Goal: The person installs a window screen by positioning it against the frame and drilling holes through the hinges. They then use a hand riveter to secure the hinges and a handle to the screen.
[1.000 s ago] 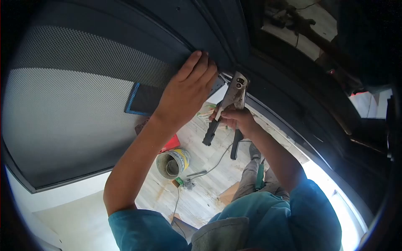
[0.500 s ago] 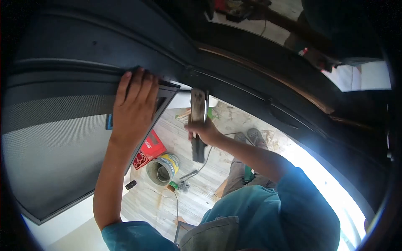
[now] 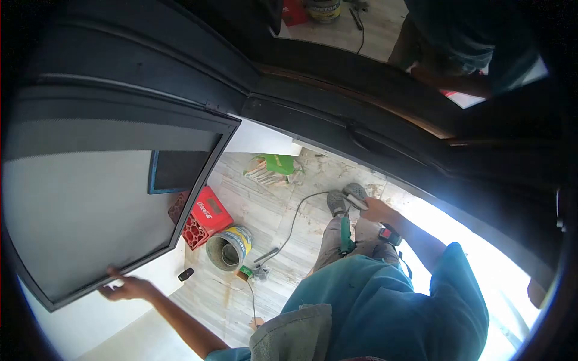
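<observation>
A dark-framed mesh screen panel (image 3: 168,248) stands swung out from the dark window or door frame (image 3: 313,111). My left hand (image 3: 129,287) is at the panel's lower edge, with thumb and fingers on either side of it. Low beside my right leg, my right hand (image 3: 379,210) is closed around a grey metal hand tool (image 3: 356,201). Its exact kind is hard to make out. A green object (image 3: 345,234) lies against my leg, and a red and black object (image 3: 390,235) is at my hip.
On the tiled floor (image 3: 280,210) stand a red Coca-Cola crate (image 3: 211,210) and a bucket (image 3: 223,253) with a yellow label. A cord (image 3: 293,231) runs across the floor near a green and white sack (image 3: 277,164). Dark glass (image 3: 337,36) above reflects the room.
My left hand has come down from the panel's top corner to its lower edge. My right hand has lowered the metal tool from near the frame to beside my leg.
</observation>
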Demonstrator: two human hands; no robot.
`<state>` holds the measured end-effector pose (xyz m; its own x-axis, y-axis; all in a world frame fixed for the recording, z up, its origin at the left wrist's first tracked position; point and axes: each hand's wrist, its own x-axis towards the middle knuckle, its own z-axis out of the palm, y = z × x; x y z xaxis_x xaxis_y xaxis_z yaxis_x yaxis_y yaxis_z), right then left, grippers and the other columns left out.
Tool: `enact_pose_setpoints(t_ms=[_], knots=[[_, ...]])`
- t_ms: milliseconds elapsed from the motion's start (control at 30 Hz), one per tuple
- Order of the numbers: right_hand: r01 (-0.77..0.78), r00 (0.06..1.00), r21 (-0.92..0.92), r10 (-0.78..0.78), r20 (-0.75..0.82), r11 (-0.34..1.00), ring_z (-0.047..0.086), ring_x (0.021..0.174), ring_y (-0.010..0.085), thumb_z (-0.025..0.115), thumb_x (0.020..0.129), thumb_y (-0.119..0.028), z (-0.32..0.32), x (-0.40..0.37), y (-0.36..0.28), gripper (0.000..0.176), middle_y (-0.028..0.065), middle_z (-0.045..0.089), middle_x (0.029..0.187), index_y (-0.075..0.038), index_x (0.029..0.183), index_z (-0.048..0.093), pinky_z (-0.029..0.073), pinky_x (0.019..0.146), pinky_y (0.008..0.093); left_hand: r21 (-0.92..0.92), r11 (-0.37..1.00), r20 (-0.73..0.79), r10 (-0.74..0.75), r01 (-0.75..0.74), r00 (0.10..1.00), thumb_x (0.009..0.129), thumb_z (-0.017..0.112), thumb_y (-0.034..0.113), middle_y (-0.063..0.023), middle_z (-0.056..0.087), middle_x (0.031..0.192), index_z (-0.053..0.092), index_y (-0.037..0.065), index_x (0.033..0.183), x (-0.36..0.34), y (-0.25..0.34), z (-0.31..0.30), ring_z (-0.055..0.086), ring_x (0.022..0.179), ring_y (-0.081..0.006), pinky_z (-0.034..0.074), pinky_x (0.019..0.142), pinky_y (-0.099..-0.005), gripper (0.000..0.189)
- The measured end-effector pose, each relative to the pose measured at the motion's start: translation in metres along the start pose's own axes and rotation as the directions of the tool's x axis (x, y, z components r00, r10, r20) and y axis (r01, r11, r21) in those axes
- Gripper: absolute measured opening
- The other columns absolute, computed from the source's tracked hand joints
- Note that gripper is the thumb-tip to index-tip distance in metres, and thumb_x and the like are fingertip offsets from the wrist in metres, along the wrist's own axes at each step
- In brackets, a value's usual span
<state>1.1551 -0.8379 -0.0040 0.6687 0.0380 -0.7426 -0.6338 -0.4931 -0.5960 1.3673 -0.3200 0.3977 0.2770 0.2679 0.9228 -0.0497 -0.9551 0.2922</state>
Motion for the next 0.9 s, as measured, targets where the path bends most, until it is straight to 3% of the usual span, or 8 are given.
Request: enact_pose_setpoints(t_ms=[33,100,167,267,367,500,633,900], knots=[[-0.032,0.999,0.01,0.032,-0.011,0.999,0.064,0.109,0.0394,0.065,0.076,-0.026,-0.005,-0.006,0.006,0.042,0.0241,0.067,0.113,-0.004,0.112,0.064,0.05,0.092,0.0452,-0.059,0.94,-0.095,-0.339,0.335,0.936,0.091,0.07,0.045,-0.0232,0.038,0.148,0.035,-0.002,0.147,0.017,-0.008,-0.014,0.039,0.138,-0.0368,0.034,0.113,-0.0495,0.081],[-0.075,0.997,-0.038,0.076,0.018,0.996,0.066,0.106,0.0377,0.065,0.076,-0.026,-0.009,-0.008,0.016,0.042,0.0233,0.069,0.11,-0.003,0.112,0.065,0.051,0.09,0.0442,-0.195,0.884,0.125,-0.408,0.426,0.904,0.096,0.057,0.052,-0.0203,0.042,0.148,0.037,0.003,0.149,0.048,-0.079,-0.027,0.039,0.139,-0.0349,0.032,0.114,-0.0499,0.075],[-0.092,0.995,-0.048,0.094,0.035,0.995,0.066,0.107,0.0373,0.066,0.076,-0.028,-0.019,-0.011,0.007,0.047,0.0242,0.068,0.112,-0.001,0.114,0.065,0.051,0.091,0.044,-0.572,0.387,0.378,-0.658,0.723,0.652,0.1,0.045,0.056,-0.0165,0.044,0.151,0.041,0.006,0.149,0.067,-0.075,-0.026,0.04,0.14,-0.0338,0.022,0.12,-0.0508,0.069],[-0.03,1.0,-0.075,0.029,-0.007,0.997,0.065,0.109,0.0389,0.066,0.074,-0.031,-0.015,-0.02,-0.006,0.058,0.0266,0.067,0.115,0.005,0.119,0.063,0.052,0.093,0.0454,-0.529,0.127,0.773,-0.335,0.839,0.538,0.101,0.051,0.048,-0.0172,0.062,0.128,0.055,0.0,0.132,0.066,-0.098,-0.04,0.053,0.125,-0.0312,0.037,0.112,-0.0487,0.057],[0.015,0.999,-0.094,-0.01,0.053,0.995,0.067,0.105,0.0386,0.065,0.074,-0.029,-0.006,-0.009,-0.008,0.055,0.0264,0.068,0.111,0.005,0.117,0.063,0.053,0.089,0.0457,-0.588,0.24,0.724,-0.272,0.773,0.634,0.103,0.051,0.042,-0.0141,0.066,0.118,0.058,-0.001,0.126,0.055,-0.145,-0.046,0.06,0.113,-0.029,0.045,0.105,-0.0467,0.049],[0.091,0.993,-0.105,-0.083,0.079,0.99,0.066,0.104,0.0398,0.064,0.075,-0.032,-0.011,-0.037,-0.024,0.052,0.0265,0.068,0.109,0.004,0.113,0.066,0.052,0.089,0.0454,-0.625,0.397,0.568,-0.36,0.672,0.74,0.102,0.054,0.037,-0.0135,0.067,0.114,0.058,-0.001,0.125,-0.017,-0.074,-0.135,0.063,0.107,-0.0268,0.048,0.101,-0.0432,0.045],[0.145,0.986,-0.277,-0.115,0.122,0.95,0.069,0.096,0.0385,0.064,0.073,-0.031,0.0,-0.036,0.015,0.052,0.0243,0.07,0.102,0.004,0.11,0.067,0.054,0.083,0.0452,-0.709,0.502,0.503,-0.131,0.495,0.854,0.097,0.06,0.032,-0.0165,0.064,0.115,0.057,-0.005,0.125,-0.098,0.01,-0.226,0.063,0.106,-0.0284,0.05,0.098,-0.0438,0.046],[0.182,0.96,-0.364,-0.086,0.266,0.913,0.068,0.07,0.0303,0.062,0.07,-0.025,-0.014,-0.063,0.063,0.03,0.018,0.07,0.075,0.002,0.075,0.072,0.054,0.065,0.0439,-0.726,0.425,0.572,-0.062,0.541,0.818,0.072,0.088,0.015,-0.0142,0.064,0.113,0.058,-0.003,0.119,-0.2,0.202,-0.265,0.064,0.101,-0.0227,0.053,0.094,-0.0376,0.059]])
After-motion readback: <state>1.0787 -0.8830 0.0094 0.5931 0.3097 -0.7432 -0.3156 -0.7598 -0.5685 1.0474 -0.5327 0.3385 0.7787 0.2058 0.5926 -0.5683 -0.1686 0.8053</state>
